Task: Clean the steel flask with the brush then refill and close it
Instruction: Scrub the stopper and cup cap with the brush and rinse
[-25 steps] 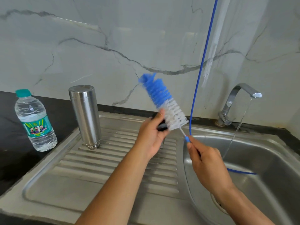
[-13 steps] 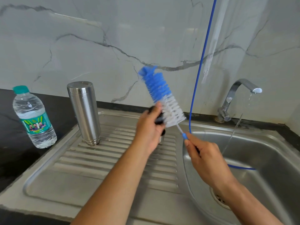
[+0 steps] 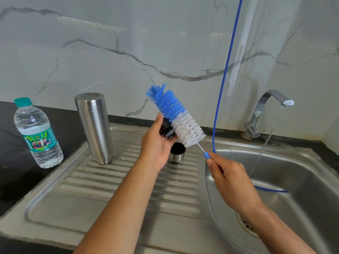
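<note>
Brush handle mostly hidden: only a short blue collar and a bit of twisted wire show between the right hand (image 3: 231, 177) and the bristles, the rest buried in the closed fist. Small black part (image 3: 166, 127), apparently the flask's stopper, half covered by the left hand (image 3: 156, 145) and by the bristles; its shape cannot be made out fully. Both forearms run off the bottom edge of the view. Steel cap (image 3: 176, 152) stands open side up on the drainboard (image 3: 113, 182), partly behind the left palm; dark inside, contents not readable. Surface: one stainless unit, ribbed drainboard on the left, sink basin (image 3: 293, 180) on the right, drain partly hidden by the right forearm. Black counter (image 3: 14, 171) borders the drainboard's left edge; grey-veined marble wall (image 3: 128, 43) behind. Tap (image 3: 266, 110) at the basin's back right corner, thin stream running into the basin. Blue hose (image 3: 222, 85) hangs from above, enters the basin and passes behind the right hand. Water bottle (image 3: 37, 132), teal cap on, upright on the counter near the drainboard's back left corner. Steel flask (image 3: 94, 128) stands inverted at the drainboard's back left, well apart from both hands, untouched. Left hand curled around the black part, raised above the drainboard's back edge. Right hand clenched on the brush (image 3: 176, 114), held tilted, blue tip up and left, white bristles pressed against the black part.
</note>
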Demonstrator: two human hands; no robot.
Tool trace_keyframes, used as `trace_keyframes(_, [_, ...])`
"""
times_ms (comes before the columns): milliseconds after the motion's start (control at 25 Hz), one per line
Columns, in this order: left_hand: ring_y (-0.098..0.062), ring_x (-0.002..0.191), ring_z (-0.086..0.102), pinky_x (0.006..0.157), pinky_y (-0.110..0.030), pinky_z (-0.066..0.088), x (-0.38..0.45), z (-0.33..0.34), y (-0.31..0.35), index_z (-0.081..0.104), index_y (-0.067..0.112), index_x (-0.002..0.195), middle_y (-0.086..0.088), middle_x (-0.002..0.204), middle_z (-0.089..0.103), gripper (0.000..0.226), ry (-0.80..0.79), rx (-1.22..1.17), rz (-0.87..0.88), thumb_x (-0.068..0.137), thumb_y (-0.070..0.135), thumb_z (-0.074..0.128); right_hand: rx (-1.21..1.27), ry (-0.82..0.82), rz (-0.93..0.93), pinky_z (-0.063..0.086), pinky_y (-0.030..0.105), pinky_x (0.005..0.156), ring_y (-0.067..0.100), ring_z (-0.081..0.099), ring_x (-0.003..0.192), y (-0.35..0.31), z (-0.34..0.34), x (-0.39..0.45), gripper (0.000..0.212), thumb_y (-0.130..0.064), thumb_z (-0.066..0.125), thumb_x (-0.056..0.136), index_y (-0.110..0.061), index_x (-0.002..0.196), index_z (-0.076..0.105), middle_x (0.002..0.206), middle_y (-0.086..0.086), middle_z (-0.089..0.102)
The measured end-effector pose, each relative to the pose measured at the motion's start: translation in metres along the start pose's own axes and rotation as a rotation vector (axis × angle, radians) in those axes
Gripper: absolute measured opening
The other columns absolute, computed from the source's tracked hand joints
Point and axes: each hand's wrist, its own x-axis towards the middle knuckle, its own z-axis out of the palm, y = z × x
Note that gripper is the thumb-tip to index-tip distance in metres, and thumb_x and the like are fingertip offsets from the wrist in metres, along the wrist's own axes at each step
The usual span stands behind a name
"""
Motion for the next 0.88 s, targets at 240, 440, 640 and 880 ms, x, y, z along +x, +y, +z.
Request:
trace_keyframes(240, [-0.024,0.096,0.072,0.096,-0.049,0.057,-0.012,0.014,-0.015,0.065,0.005,0.114,-0.01,0.104,0.076,0.026,-0.047,0.134,-0.02,0.105,0.026,0.052,-0.05,0.014,-0.015,0.029,0.025,0.046,0.013,0.032,0.047,0.001,-0.001,0.001,0.026,-0.021,0.051,0.104,-0.019,0.12,0.072,0.05,-0.007,0.038])
trace_keyframes(440, [-0.024,0.102,0.072,0.089,-0.045,0.061,-0.013,0.01,-0.01,0.065,0.008,0.117,-0.011,0.115,0.074,0.028,-0.1,0.19,-0.055,0.107,0.028,0.049,-0.035,0.045,-0.051,0.027,0.023,0.047,0.013,0.03,0.049,-0.003,-0.002,0.001,0.025,-0.02,0.052,0.105,-0.019,0.119,0.072,0.051,-0.007,0.035])
trace_keyframes(640, [-0.026,0.109,0.072,0.095,-0.048,0.059,-0.009,0.01,0.001,0.067,0.007,0.115,-0.011,0.114,0.076,0.029,-0.09,0.077,0.035,0.107,0.029,0.049,-0.01,-0.024,-0.069,0.028,0.026,0.048,0.012,0.03,0.05,-0.003,-0.003,0.001,0.024,-0.022,0.052,0.105,-0.017,0.117,0.072,0.053,-0.008,0.033])
trace_keyframes(880, [-0.021,0.112,0.07,0.1,-0.041,0.057,-0.01,0.006,-0.001,0.068,0.007,0.117,-0.009,0.116,0.074,0.023,-0.137,0.175,0.007,0.103,0.021,0.056,0.095,0.046,-0.004,0.027,0.02,0.05,0.01,0.031,0.052,0.001,-0.004,0.003,0.026,-0.02,0.052,0.105,-0.019,0.121,0.073,0.053,-0.01,0.036])
